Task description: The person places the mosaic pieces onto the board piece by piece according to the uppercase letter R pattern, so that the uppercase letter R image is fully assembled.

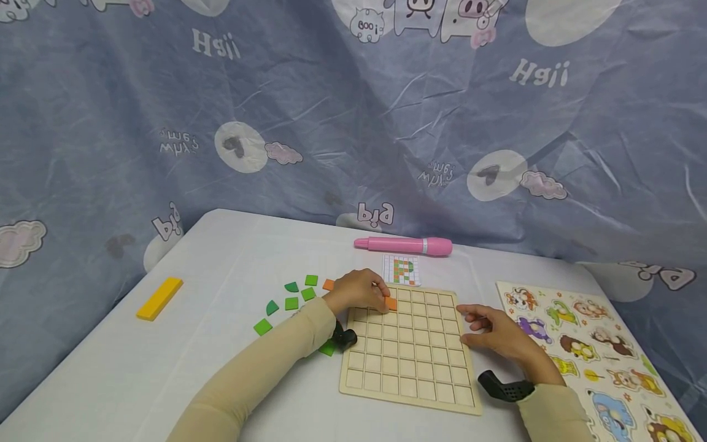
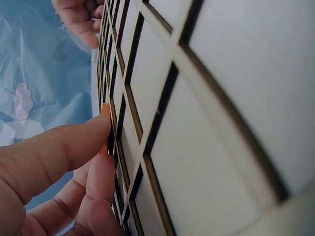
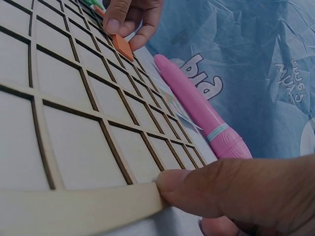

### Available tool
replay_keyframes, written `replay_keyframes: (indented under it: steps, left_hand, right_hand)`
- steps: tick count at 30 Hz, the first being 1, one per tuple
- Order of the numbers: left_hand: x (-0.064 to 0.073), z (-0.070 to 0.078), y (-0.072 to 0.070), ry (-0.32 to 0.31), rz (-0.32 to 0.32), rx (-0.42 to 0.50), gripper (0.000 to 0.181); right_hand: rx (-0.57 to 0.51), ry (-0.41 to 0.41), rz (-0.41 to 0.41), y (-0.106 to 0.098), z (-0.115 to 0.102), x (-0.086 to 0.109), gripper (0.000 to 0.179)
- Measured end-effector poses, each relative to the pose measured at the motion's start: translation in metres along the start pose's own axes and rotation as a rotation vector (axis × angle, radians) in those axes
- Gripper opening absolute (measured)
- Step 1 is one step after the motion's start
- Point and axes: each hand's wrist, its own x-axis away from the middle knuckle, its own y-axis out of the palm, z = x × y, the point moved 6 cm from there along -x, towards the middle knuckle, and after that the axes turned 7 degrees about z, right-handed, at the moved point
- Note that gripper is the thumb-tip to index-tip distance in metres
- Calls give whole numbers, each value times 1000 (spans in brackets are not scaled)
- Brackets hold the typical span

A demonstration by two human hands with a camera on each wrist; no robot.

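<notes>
A pale wooden board divided into square cells lies flat on the white table. Near its far left part, my left hand pinches a small orange square tile between thumb and fingers, right at the cells. The left wrist view has this tile nearly edge-on, partly covered by the thumb. At the board's right edge rests my right hand, fingers loosely bent, its thumb touching the rim. A small card with a coloured grid pattern lies just past the far edge.
Left of the board are several green square tiles, dark green rounded pieces and another orange tile. A yellow bar lies far left, a pink pen at the back, an animal puzzle board at right. Patterned cloth hangs behind.
</notes>
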Motion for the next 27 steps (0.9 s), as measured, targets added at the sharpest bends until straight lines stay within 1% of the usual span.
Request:
replay_keyframes:
  steps: [8,16,21,24,27]
  left_hand:
    - [-2,-1,3,-1,6,-16,22]
    - [0,-2,3,-10,-10,2,26]
    - [7,-4,-2,-2,-14,24,33]
    - [15,-6,-9,12,-9,52,35]
    - [24,-8,-15,32,-18,78,34]
  right_hand:
    - [3,-8,0,0,0,0,60]
    - [13,-10,5,0,0,-1,60]
    - [19,4,1,0,1,-1,61]
    - [24,13,0,0,2,-1,61]
    - [27,20,0,0,2,-1,62]
